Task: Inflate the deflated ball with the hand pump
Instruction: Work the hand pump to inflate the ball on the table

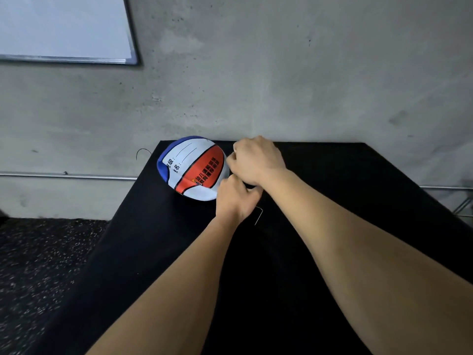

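Reaching: both bare forearms stretch from the near edge over the black table (332,175), meeting at its far side.
Left hand (234,198): fingers curled, knuckles up, right against the near right edge of the ball; whether it pinches something cannot be told, since the fingertips are hidden.
Thin line (259,216): a pale bent wire or hose shows just beside the left wrist, on its right, lying on the dark cloth.
Right hand (257,160): just beyond the left hand and touching it, fingers curled under toward the ball's right side; what it grips is hidden beneath the palm.
Ball (194,167): sagging and flattened, white with a red panel and blue edge and printed characters, lying on the table left of both hands, at the far left corner.
Pump: not made out; a dark shape lies under the right hand.
Wall (281,73): grey concrete beyond the hands.
Whiteboard (64,26): far upper left of the hands.
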`<state>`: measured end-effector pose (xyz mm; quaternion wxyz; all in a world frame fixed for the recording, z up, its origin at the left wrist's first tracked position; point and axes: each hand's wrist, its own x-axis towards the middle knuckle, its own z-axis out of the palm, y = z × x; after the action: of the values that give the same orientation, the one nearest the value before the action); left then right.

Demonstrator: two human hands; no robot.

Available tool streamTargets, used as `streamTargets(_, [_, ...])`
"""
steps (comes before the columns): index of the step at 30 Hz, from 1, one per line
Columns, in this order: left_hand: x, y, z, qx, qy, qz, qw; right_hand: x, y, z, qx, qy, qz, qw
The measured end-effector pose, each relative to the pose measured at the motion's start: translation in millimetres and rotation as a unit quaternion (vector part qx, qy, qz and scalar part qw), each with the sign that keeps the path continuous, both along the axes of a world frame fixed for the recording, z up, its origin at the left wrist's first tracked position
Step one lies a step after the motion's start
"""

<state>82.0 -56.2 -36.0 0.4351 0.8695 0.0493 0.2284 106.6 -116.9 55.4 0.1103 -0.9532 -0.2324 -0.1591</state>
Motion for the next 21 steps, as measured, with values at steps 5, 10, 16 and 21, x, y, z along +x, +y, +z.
streamTargets(5, [-5.6, -3.3, 0.5, -0.051, 0.003, 0.033, 0.998, -4.2, 8.4, 35.5, -0.085, 0.017, 0.026, 0.996])
streamTargets(10, [-2.4, -9.8, -2.0, -0.042, 0.027, 0.043, 0.998, 4.3, -7.5, 118.1, 0.018, -0.069, 0.025, 0.997])
streamTargets(16, [0.6, -11.4, -3.2, -0.045, 0.019, 0.041, 0.998, 11.8, -4.6, 27.0, 0.031, -0.028, -0.004, 0.999])
streamTargets(21, [0.9, -5.8, -8.1, -0.057, -0.007, 0.029, 0.998, -0.9, -1.4, 0.9, -0.009, 0.018, 0.012, 1.0])
